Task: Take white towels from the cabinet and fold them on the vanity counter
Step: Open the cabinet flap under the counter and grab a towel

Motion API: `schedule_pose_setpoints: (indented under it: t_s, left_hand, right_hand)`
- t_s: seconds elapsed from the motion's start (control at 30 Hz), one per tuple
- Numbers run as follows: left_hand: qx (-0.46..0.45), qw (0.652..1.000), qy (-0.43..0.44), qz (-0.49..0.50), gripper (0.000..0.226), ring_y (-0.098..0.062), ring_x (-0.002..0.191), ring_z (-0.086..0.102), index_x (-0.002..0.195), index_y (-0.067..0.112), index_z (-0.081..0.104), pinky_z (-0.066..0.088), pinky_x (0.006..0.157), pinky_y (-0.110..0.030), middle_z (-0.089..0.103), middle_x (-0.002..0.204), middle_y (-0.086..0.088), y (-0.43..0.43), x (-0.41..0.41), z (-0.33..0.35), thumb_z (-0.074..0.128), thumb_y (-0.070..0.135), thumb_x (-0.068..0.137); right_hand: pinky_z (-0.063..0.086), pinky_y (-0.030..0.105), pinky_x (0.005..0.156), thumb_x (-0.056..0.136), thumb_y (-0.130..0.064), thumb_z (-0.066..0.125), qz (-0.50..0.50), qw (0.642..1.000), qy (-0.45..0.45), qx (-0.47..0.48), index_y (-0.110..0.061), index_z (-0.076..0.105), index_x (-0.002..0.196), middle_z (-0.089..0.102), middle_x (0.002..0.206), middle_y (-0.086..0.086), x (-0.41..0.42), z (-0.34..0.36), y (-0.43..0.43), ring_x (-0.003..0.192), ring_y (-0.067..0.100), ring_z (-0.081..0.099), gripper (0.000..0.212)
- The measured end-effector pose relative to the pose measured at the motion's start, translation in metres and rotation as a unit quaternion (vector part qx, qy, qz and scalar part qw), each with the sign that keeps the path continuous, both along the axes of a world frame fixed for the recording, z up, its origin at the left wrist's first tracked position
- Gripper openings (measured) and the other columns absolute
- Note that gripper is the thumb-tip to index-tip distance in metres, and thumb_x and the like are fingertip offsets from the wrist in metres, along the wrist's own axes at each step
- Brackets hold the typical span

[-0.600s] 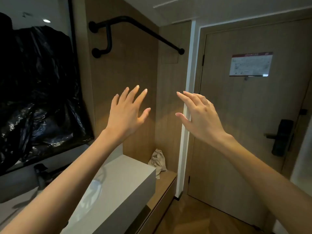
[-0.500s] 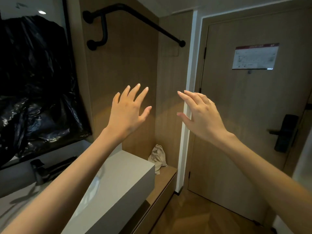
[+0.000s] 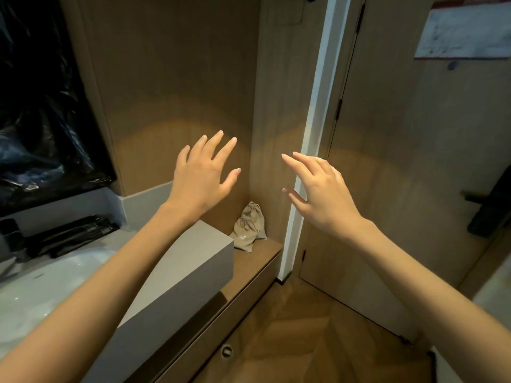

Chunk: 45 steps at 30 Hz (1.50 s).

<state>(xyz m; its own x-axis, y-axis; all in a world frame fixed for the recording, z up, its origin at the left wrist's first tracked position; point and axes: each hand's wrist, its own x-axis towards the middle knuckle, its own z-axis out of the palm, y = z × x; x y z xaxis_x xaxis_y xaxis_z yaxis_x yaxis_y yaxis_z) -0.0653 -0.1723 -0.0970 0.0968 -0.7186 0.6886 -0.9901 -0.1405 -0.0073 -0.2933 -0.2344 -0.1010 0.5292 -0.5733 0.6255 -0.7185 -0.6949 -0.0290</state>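
My left hand [image 3: 203, 175] is raised in the air with fingers spread, holding nothing. My right hand [image 3: 320, 189] hovers beside it, fingers loosely extended, also holding nothing. Both are in front of the wooden wall panel, above the right end of the grey vanity counter [image 3: 190, 255]. Below the counter runs a wooden cabinet front [image 3: 243, 316] with a round pull [image 3: 226, 351]. No white towel shows in this view.
A small beige drawstring bag [image 3: 249, 226] sits on the wooden ledge [image 3: 257, 258] in the corner. A white basin [image 3: 41, 294] and black tap [image 3: 69, 236] lie at left under black plastic sheeting [image 3: 41, 106]. A wooden door [image 3: 414, 161] with black handle [image 3: 492, 205] stands right.
The view has tilted downward, so the black rail has left the top of the frame. Both hands stay raised and spread in the same pose.
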Motion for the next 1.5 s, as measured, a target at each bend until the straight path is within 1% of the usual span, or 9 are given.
schedule_pose_setpoints:
  t_s: [0.3,0.43,0.53,0.63,0.77,0.9,1.13,1.33,1.5]
  left_hand:
    - [0.055,0.998,0.016,-0.003,0.059,-0.028,0.145,0.023,0.151,0.028,0.028,0.020,0.115,-0.049,0.026,0.158,-0.005,-0.134,-0.002,-0.072,0.039,0.051,0.097]
    - [0.085,0.996,0.036,0.011,0.060,-0.028,0.146,0.020,0.151,0.029,0.025,0.017,0.117,-0.049,0.022,0.159,-0.004,-0.215,0.005,-0.103,0.036,0.052,0.097]
    - [0.094,0.994,0.057,0.016,0.059,-0.029,0.146,0.021,0.151,0.026,0.027,0.018,0.117,-0.049,0.024,0.158,-0.005,-0.272,0.015,-0.112,0.037,0.050,0.098]
    - [0.100,0.992,0.069,0.025,0.058,-0.030,0.145,0.022,0.151,0.025,0.029,0.020,0.116,-0.049,0.025,0.158,-0.006,-0.319,0.027,-0.117,0.039,0.048,0.098]
    - [0.106,0.990,0.075,0.056,0.058,-0.029,0.145,0.023,0.151,0.025,0.029,0.020,0.116,-0.049,0.026,0.157,-0.006,-0.361,0.043,-0.127,0.039,0.047,0.098]
    - [0.124,0.983,0.090,0.101,0.057,-0.030,0.144,0.025,0.150,0.024,0.030,0.021,0.115,-0.049,0.028,0.157,-0.007,-0.388,0.055,-0.148,0.040,0.046,0.098]
    - [0.146,0.952,0.138,0.229,0.056,-0.030,0.144,0.025,0.150,0.024,0.030,0.021,0.115,-0.049,0.029,0.156,-0.007,-0.398,0.050,-0.195,0.041,0.045,0.099]
    - [0.155,0.907,0.191,0.343,0.057,-0.031,0.143,0.027,0.150,0.023,0.030,0.027,0.112,-0.046,0.030,0.155,-0.009,-0.394,-0.001,-0.228,0.042,0.044,0.099]
    - [0.169,0.872,0.234,0.395,0.057,-0.029,0.140,0.032,0.150,0.023,0.030,0.032,0.111,-0.044,0.032,0.154,-0.007,-0.389,-0.046,-0.262,0.043,0.043,0.098]
  right_hand:
    - [0.030,0.047,0.112,0.093,-0.040,0.059,0.026,0.999,0.022,0.009,-0.025,0.038,0.148,0.042,0.150,0.003,0.008,-0.056,-0.133,0.137,0.025,0.039,0.061]
    - [0.030,0.048,0.113,0.094,-0.039,0.058,0.037,0.998,0.044,0.031,-0.026,0.036,0.148,0.040,0.150,0.002,0.024,-0.075,-0.214,0.138,0.024,0.037,0.060]
    - [0.031,0.051,0.113,0.094,-0.036,0.058,0.052,0.996,0.056,0.052,-0.025,0.037,0.148,0.040,0.150,0.002,0.039,-0.078,-0.273,0.138,0.024,0.037,0.060]
    - [0.028,0.048,0.115,0.095,-0.037,0.056,0.062,0.993,0.082,0.062,-0.026,0.034,0.149,0.037,0.152,0.001,0.051,-0.083,-0.325,0.140,0.023,0.034,0.059]
    - [0.025,0.046,0.115,0.097,-0.036,0.053,0.092,0.989,0.090,0.075,-0.027,0.033,0.150,0.035,0.154,0.000,0.064,-0.095,-0.380,0.141,0.021,0.031,0.058]
    - [0.029,0.048,0.115,0.097,-0.034,0.053,0.142,0.979,0.115,0.090,-0.025,0.033,0.150,0.036,0.153,0.001,0.081,-0.120,-0.433,0.140,0.023,0.032,0.058]
    - [0.032,0.048,0.112,0.096,-0.034,0.053,0.281,0.937,0.182,0.100,-0.024,0.034,0.149,0.038,0.152,0.002,0.110,-0.183,-0.506,0.138,0.024,0.035,0.057]
    - [0.028,0.045,0.114,0.097,-0.033,0.052,0.393,0.881,0.225,0.136,-0.024,0.032,0.150,0.035,0.154,0.001,0.119,-0.222,-0.542,0.141,0.022,0.030,0.057]
    - [0.029,0.044,0.114,0.097,-0.032,0.054,0.447,0.846,0.229,0.179,-0.023,0.036,0.149,0.036,0.153,0.001,0.113,-0.258,-0.550,0.140,0.022,0.032,0.056]
